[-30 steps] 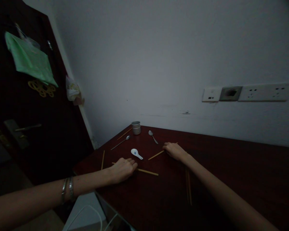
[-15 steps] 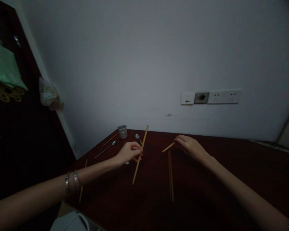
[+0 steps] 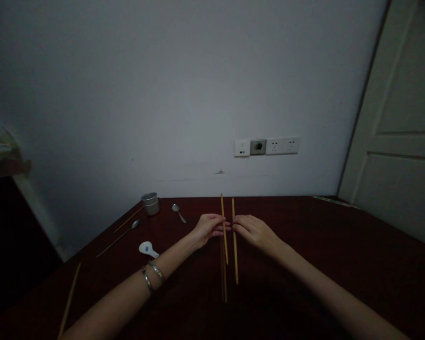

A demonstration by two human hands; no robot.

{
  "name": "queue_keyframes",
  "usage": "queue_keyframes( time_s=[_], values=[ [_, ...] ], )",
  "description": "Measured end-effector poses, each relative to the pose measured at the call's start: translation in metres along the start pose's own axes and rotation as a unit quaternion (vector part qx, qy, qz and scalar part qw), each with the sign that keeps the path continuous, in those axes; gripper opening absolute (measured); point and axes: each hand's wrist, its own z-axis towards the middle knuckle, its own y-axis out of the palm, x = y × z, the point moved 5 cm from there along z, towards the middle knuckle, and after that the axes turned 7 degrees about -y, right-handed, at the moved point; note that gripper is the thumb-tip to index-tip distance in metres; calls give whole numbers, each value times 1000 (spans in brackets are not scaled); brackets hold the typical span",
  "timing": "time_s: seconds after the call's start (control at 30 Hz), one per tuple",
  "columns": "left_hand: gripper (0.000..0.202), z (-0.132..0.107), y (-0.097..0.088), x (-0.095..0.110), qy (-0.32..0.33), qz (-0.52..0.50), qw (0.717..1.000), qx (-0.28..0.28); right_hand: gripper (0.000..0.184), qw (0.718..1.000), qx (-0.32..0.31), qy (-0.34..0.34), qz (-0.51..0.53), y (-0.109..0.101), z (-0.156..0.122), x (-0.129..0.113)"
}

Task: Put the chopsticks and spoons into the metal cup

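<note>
Our left hand (image 3: 209, 227) pinches a first chopstick (image 3: 225, 246), fingers clamped on it; our right hand (image 3: 255, 231) pinches a second chopstick (image 3: 235, 257). Sticks side by side, slightly apart, over the tabletop (image 3: 304, 226). We've a loose chopstick pair (image 3: 225, 287) lying just beneath, white spoon (image 3: 147, 248) off left, metal cup (image 3: 151, 205) farther back.

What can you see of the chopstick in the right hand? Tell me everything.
The chopstick is slim, straight and yellowish-brown, apparently wood or bamboo. The right hand pinches it above its middle, leaving both ends showing. In the picture it runs nearly upright, its top slightly to the left, beside another chopstick in the left hand, with a narrow gap between them. Whether its lower end touches the dark red table is unclear.
</note>
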Motion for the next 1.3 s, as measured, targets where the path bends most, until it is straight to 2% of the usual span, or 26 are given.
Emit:
queue_keyframes(
  time_s=[0.13,0.27,0.53,0.7,0.87,1.07,1.3],
  values=[
    [17,11,11,-13,7,-26,999,-31,20,1000,-11,7,9,9,-5,0],
    [14,20,19,-26,-12,-50,997,-49,20,999,-25,16,11,16,-14,3],
    [15,37,22,-43,-58,-77,992,-82,19,998,-34,36,25,26,-28,14],
    [7,42,23,-48,-56,-126,987,-87,17,997,-57,44,42,28,-29,13],
    [4,45,25,-53,-98,-159,977,-99,19,994,-67,58,68,23,-27,12],
    [6,50,28,-57,-83,-159,977,-119,21,992,-76,76,68,27,-32,14],
    [3,53,29,-62,-103,-185,972,-101,24,992,-68,75,79,28,-33,13]
  ],
)
